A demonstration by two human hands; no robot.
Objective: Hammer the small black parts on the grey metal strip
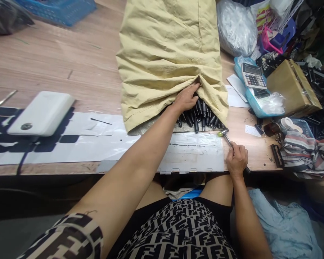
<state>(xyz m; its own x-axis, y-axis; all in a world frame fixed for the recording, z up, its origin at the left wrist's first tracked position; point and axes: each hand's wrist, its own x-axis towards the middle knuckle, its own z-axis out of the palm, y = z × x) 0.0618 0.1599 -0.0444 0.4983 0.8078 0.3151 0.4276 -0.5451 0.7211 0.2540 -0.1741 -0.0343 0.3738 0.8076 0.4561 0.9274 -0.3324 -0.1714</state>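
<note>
My left hand (187,97) reaches across to the mouth of a yellow cloth sack (170,54). Its fingertips pinch the upper edge, and the cloth peaks there. Inside the mouth lie many slim black pen-like parts (196,117), their ends pointing towards me; the rest are covered by the cloth. Near the table's front edge, my right hand (237,158) is closed round the handle of a small hammer (227,139). The hammer's head, with a yellow-green face, rests close to the sack's right corner.
A white power bank (41,113) with a cable lies on white paper (97,140) at the left. To the right are a blue basket (252,99) with a calculator (253,75), a cardboard box (293,88) and striped cloth (299,147). Another blue basket (67,12) stands at the back left.
</note>
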